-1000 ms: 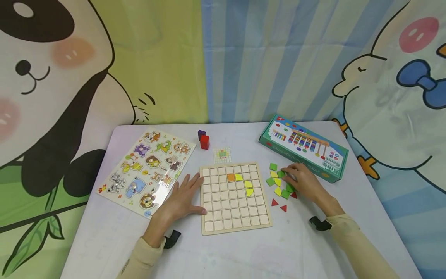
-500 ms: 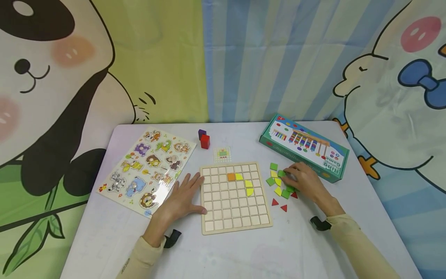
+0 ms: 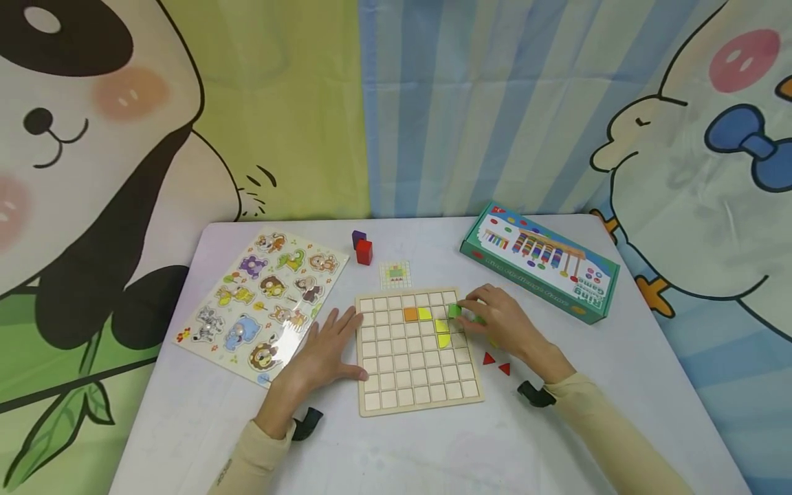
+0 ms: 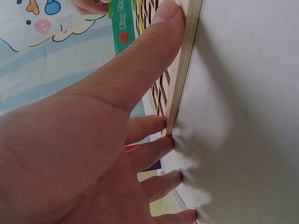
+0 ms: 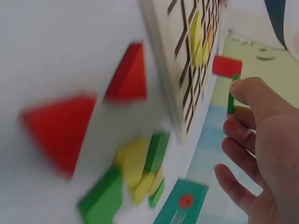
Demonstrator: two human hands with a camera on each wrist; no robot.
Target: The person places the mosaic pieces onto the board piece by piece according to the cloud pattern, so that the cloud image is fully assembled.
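My right hand (image 3: 504, 323) pinches a green square tile (image 3: 454, 311) between thumb and index finger, over the right edge of the wooden grid board (image 3: 405, 364). In the right wrist view the tile (image 5: 233, 93) is seen edge-on. An orange square (image 3: 411, 314) and several yellow quarter-round pieces (image 3: 442, 326) lie in the board's cells. Fingers spread, my left hand (image 3: 322, 354) rests along the board's left edge; the left wrist view has its thumb (image 4: 159, 35) on the wooden rim (image 4: 184, 60).
Red triangles (image 3: 489, 359) lie right of the board, beside green (image 5: 157, 151) and yellow pieces (image 5: 133, 158) partly hidden by my right hand in the head view. Behind stand a pattern card (image 3: 395, 274), a red block (image 3: 364, 252), a purple block (image 3: 357, 237) and a game box (image 3: 538, 261). An animal puzzle (image 3: 262, 306) is left.
My right hand has moved left from the loose pieces to the board's right edge, carrying a green tile. My left hand has stayed in place.
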